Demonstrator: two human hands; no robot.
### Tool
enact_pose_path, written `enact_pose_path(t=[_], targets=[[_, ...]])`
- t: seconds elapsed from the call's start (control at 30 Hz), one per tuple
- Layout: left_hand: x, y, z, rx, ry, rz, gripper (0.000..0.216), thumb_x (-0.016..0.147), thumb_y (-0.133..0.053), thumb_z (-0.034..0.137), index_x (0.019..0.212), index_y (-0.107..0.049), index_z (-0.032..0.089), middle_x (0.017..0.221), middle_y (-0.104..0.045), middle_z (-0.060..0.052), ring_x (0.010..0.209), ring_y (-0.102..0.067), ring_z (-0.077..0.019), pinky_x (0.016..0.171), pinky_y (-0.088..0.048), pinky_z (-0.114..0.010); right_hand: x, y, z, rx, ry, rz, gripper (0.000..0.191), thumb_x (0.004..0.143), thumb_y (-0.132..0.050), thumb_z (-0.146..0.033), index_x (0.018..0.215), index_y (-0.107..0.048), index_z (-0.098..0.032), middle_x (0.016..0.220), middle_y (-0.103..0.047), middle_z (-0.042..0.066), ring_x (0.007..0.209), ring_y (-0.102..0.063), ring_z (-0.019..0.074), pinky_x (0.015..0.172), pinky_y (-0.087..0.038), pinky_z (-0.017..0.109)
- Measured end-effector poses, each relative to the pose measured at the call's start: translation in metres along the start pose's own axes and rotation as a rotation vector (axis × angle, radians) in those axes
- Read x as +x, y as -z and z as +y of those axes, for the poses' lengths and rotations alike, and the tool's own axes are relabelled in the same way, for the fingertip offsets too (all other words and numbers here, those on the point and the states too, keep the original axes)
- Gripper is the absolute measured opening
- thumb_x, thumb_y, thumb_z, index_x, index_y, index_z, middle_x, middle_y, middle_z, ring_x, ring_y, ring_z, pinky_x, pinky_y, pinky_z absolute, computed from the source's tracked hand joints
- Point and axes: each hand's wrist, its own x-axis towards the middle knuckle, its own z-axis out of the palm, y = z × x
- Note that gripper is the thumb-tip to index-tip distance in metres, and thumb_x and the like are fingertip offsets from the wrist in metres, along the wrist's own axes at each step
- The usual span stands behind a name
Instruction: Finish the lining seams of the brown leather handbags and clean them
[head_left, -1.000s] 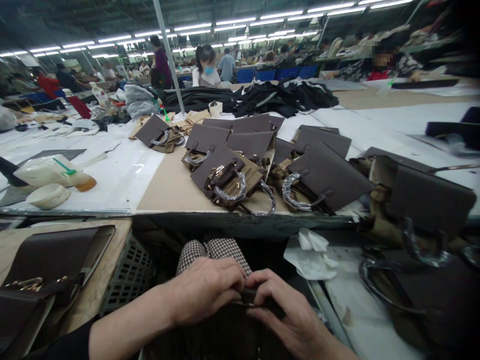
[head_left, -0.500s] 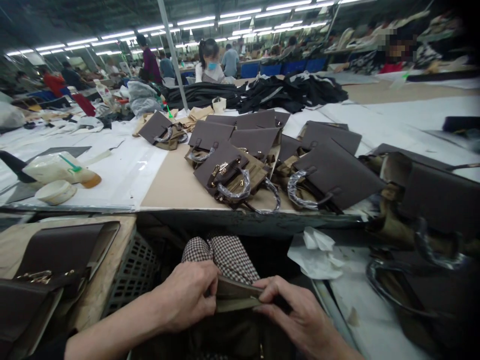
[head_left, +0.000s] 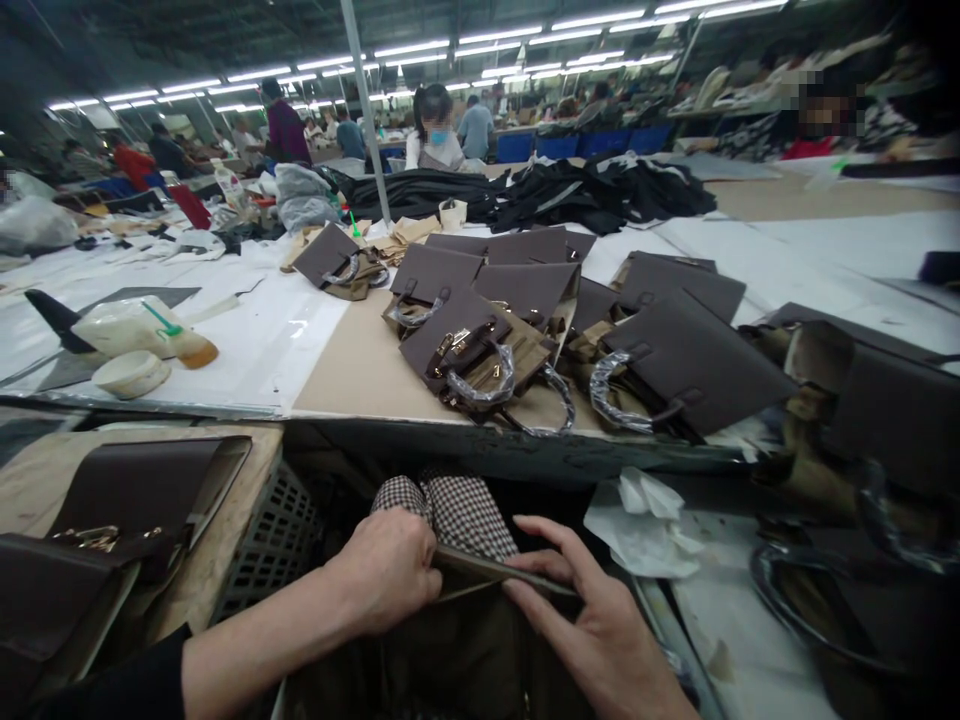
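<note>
An unfinished dark-brown handbag [head_left: 465, 660] with an olive lining lies in my lap, its upper edge facing me and its lower part cut off by the frame. My left hand [head_left: 394, 575] is closed on the left end of that edge, thumb and curled fingers pinching it. At the right end, my right hand [head_left: 592, 615] has the edge between thumb and fingers, with the index finger lifted and stretched away. Between the hands the edge is drawn into a narrow, slanting strip.
Several brown handbags [head_left: 465, 345] with plastic-wrapped handles cover the worktable ahead. More bag pieces [head_left: 135, 490] lie on a board at left, above a plastic crate [head_left: 274, 530]. Crumpled white paper [head_left: 641, 520] sits at right. A glue bottle [head_left: 184, 340] stands beside a round tub [head_left: 131, 373].
My right hand has loosened, its index finger rising off the bag's edge. My left hand keeps its pinch. The whole view has shifted slightly, so the scene sits further right.
</note>
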Motion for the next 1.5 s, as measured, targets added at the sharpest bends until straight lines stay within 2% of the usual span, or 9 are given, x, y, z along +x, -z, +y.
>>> enact_pose_path(t=[0.13,0.23,0.3,0.37,0.53,0.67,0.87,1.03,1.5], targets=[[-0.002,0.001,-0.011,-0.115,-0.091,0.026,0.017,0.067,-0.063,0.022,0.064,-0.046,0.021,0.07,-0.061,-0.001,0.068,-0.056,-0.0198,0.061,-0.038,-0.028,0.002,0.001,0.002,0.0,-0.076,-0.046,0.04,0.092,-0.06,-0.038,0.128,-0.047,-0.026,0.106,-0.075,0.003,0.097,-0.072,0.0192,0.084,-0.056,0.029],[-0.008,0.005,-0.017,-0.42,-0.235,0.074,0.017,0.072,-0.055,0.01,0.083,-0.049,0.022,0.094,-0.065,-0.001,0.085,-0.057,-0.0174,0.073,-0.043,-0.026,0.003,0.003,0.005,0.009,-0.098,-0.056,0.038,0.091,-0.06,-0.039,0.126,-0.051,-0.026,0.109,-0.075,0.005,0.099,-0.071,0.0202,0.084,-0.056,0.029],[-0.013,0.009,-0.018,-0.615,-0.291,0.04,0.024,0.076,-0.051,0.008,0.096,-0.052,0.022,0.11,-0.063,-0.001,0.097,-0.057,-0.0169,0.081,-0.044,-0.025,0.004,0.003,0.007,0.031,-0.099,-0.066,0.036,0.091,-0.06,-0.04,0.124,-0.053,-0.026,0.109,-0.075,0.005,0.1,-0.071,0.0204,0.086,-0.055,0.03],[-0.016,0.012,-0.017,-0.69,-0.299,-0.028,0.024,0.08,-0.055,0.011,0.101,-0.055,0.022,0.114,-0.063,0.0,0.101,-0.056,-0.0176,0.084,-0.043,-0.025,0.004,0.003,0.006,0.042,-0.101,-0.078,0.034,0.091,-0.06,-0.04,0.121,-0.055,-0.026,0.107,-0.075,0.005,0.099,-0.071,0.0208,0.086,-0.055,0.03],[-0.014,0.008,-0.012,-0.575,-0.313,-0.028,0.018,0.076,-0.078,0.029,0.083,-0.064,0.021,0.095,-0.067,0.003,0.091,-0.058,-0.0177,0.08,-0.042,-0.025,0.005,0.01,-0.007,0.068,-0.138,-0.155,0.029,0.089,-0.064,-0.04,0.113,-0.063,-0.025,0.103,-0.075,0.002,0.096,-0.07,0.0214,0.081,-0.054,0.029],[-0.009,0.004,-0.01,-0.652,-0.287,-0.043,0.008,0.081,-0.072,0.022,0.077,-0.066,0.019,0.092,-0.069,0.003,0.088,-0.061,-0.0155,0.078,-0.043,-0.024,0.005,0.019,-0.018,0.126,-0.194,-0.272,0.033,0.091,-0.061,-0.048,0.112,-0.07,-0.025,0.097,-0.075,0.001,0.091,-0.068,0.0226,0.075,-0.052,0.029],[-0.003,0.003,-0.011,-0.718,-0.224,-0.074,0.015,0.077,-0.074,0.023,0.068,-0.064,0.017,0.098,-0.071,0.002,0.089,-0.063,-0.0157,0.077,-0.044,-0.024,0.007,0.024,-0.016,0.3,-0.274,-0.405,0.036,0.092,-0.06,-0.049,0.109,-0.076,-0.022,0.093,-0.077,0.003,0.088,-0.067,0.0238,0.072,-0.048,0.028],[0.004,-0.004,-0.011,-0.656,-0.188,-0.046,0.022,0.071,-0.075,0.021,0.061,-0.055,0.017,0.087,-0.069,0.002,0.08,-0.06,-0.0153,0.068,-0.042,-0.025,0.006,0.021,-0.013,0.295,-0.279,-0.383,0.031,0.088,-0.065,-0.043,0.103,-0.079,-0.021,0.091,-0.078,0.003,0.082,-0.067,0.0222,0.069,-0.047,0.026],[0.006,-0.007,-0.008,-0.679,-0.218,-0.042,0.024,0.07,-0.074,0.017,0.058,-0.054,0.017,0.087,-0.07,0.001,0.08,-0.062,-0.0153,0.069,-0.043,-0.025,0.001,0.014,-0.007,0.118,-0.257,-0.245,0.03,0.084,-0.067,-0.045,0.097,-0.08,-0.021,0.08,-0.076,0.001,0.073,-0.064,0.0195,0.062,-0.046,0.024]])
